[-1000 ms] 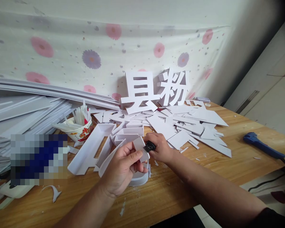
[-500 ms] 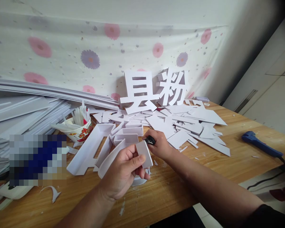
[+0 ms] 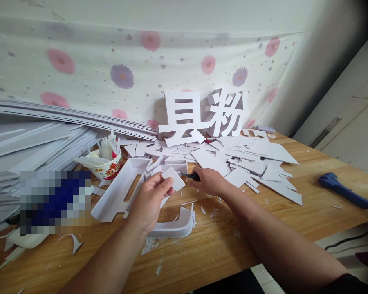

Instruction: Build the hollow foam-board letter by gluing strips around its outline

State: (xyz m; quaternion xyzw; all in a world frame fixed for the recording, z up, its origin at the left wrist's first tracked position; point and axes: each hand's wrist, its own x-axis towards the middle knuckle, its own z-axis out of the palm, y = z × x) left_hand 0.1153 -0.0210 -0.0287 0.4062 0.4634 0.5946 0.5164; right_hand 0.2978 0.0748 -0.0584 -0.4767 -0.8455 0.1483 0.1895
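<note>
My left hand [image 3: 153, 196] pinches a small, roughly square piece of white foam board [image 3: 173, 179] between thumb and fingers. To its right, my right hand [image 3: 209, 181] is closed around a black utility knife [image 3: 195, 176], whose blade points left toward the piece's edge. I cannot tell whether blade and piece touch. Under and beyond my left hand lies a white three-dimensional character with raised side walls [image 3: 110, 202], partly hidden. Its curved lower wall [image 3: 171, 230] shows below my fingers, with thin offcuts beside it.
Two finished white characters [image 3: 184, 118] [image 3: 228, 112] stand at the back. Foam board scraps [image 3: 248, 159] lie before them. A paper bowl of clear sticks [image 3: 106, 165] and stacked white strips [image 3: 33, 143] are at left. A blue glue gun [image 3: 345, 190] rests on the right.
My left hand has lifted the foam board piece up and away, and turned it, uncovering the curved wall below. The knife blade now points left beside it. The view has shifted slightly left.
</note>
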